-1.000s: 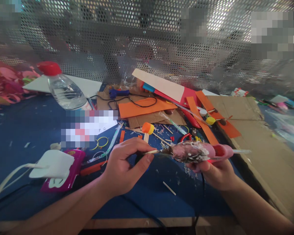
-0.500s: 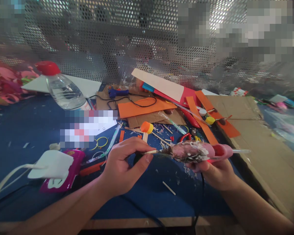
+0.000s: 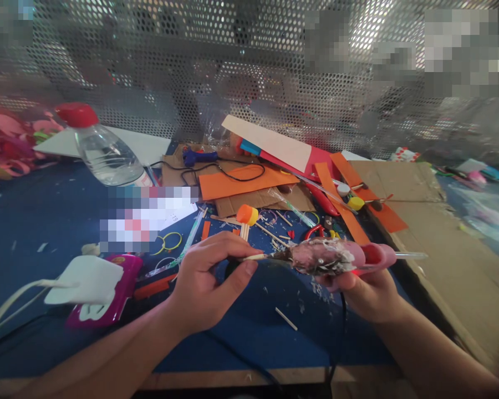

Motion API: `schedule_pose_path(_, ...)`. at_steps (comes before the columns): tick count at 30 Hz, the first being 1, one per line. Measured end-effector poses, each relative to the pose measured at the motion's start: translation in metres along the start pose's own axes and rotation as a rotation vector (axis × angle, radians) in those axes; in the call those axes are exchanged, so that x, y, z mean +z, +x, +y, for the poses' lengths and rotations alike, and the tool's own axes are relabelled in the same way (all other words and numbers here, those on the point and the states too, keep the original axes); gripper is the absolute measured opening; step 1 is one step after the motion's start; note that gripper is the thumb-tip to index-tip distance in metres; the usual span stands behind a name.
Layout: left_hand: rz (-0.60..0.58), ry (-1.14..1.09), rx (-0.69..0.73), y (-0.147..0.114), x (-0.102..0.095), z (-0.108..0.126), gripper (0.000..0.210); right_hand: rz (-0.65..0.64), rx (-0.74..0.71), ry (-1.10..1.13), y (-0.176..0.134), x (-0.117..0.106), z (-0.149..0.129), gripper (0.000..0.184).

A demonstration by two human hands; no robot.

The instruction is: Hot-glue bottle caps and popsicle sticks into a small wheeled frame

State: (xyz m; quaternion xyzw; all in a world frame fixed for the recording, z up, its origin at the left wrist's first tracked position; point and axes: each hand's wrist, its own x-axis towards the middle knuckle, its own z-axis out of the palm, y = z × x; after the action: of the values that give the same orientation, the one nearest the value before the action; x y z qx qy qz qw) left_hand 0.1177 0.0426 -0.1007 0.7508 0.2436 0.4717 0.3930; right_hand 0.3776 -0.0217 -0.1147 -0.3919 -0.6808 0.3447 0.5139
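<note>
My right hand (image 3: 368, 291) is wrapped round a pink hot glue gun (image 3: 328, 257), its front crusted with old glue and a clear glue stick (image 3: 411, 255) jutting from its back. The gun's dark nozzle points left. Between thumb and forefinger, my left hand (image 3: 212, 277) pinches a thin wooden stick (image 3: 255, 257), whose end meets the nozzle tip. Just behind that hand are an orange and yellow bottle cap (image 3: 247, 214) and several pale sticks (image 3: 244, 231) below it. Another short stick (image 3: 286, 318) lies on the blue table in front.
A water bottle (image 3: 108, 155) leans at the left behind a magenta power strip (image 3: 127, 277) with a white plug (image 3: 87, 280). Orange sheets (image 3: 245, 182), red-handled scissors (image 3: 316, 231) and a blue tool (image 3: 199, 157) lie farther back. Cardboard (image 3: 461, 249) covers the right side.
Both hands keep nearly the same pose, with stick and nozzle still touching. The whole view has shifted very slightly.
</note>
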Motion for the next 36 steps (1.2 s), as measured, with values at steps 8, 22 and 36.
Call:
schedule_pose_path(8, 0.002, -0.012, 0.013, 0.0001, -0.0009, -0.0019, 0.014, 0.015, 0.0, -0.013, 0.0001, 0.0004, -0.0011, 0.033)
schedule_pose_path(22, 0.014, -0.012, 0.02, 0.0005, -0.0013, -0.0014, 0.014, 0.02, -0.051, -0.024, 0.0042, 0.0014, -0.0045, 0.032)
schedule_pose_path(36, 0.016, -0.016, 0.022, -0.0007, -0.0016, -0.0011, 0.014, 0.011, -0.027, -0.052, 0.0031, 0.0006, -0.0058, 0.032)
